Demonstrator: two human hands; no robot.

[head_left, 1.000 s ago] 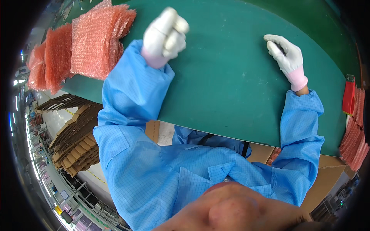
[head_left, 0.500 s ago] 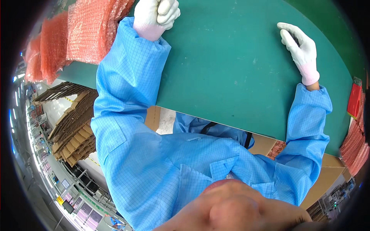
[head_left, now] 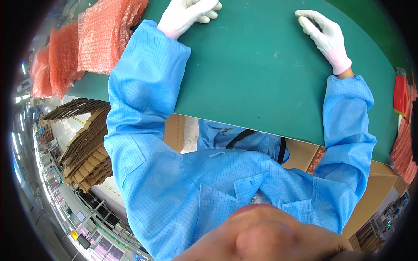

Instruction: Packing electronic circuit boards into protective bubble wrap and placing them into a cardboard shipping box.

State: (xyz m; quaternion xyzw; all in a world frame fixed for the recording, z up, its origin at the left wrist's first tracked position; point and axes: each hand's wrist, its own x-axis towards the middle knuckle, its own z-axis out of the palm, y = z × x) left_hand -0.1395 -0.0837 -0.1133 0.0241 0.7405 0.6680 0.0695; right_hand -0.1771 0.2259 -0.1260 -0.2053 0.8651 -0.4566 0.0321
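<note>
Spotting a cardboard box point(head_left: 370, 195) below the green bench point(head_left: 248, 82) at 4 o'clock, plus a scrap of reddish wrap point(head_left: 317, 160) by the right sleeve point(head_left: 348, 113), maybe inside the box, hard to tell. Up on the bench, chunky stacks of pink bubble wrap point(head_left: 102, 41) at 10, more pink sheets point(head_left: 405, 150) at 3, right by a red-and-yellow thing point(head_left: 400, 93). Beyond that, piled brown cardboard point(head_left: 89, 152) at 9 over pale floor point(head_left: 65, 128), then factory gear point(head_left: 96, 235) curving toward 7.

About the hands: left hand point(head_left: 189, 15) near 12, closest to the stacks, cropped by the top edge, fingers loosely bent and apart. Right hand point(head_left: 322, 32) near 2 over the bench, thumb and fingers straightish with a gap between. Versus half a second ago: from a fist to loosened fingers on the left, slight shift toward 12 on the right, same stacks in place.
</note>
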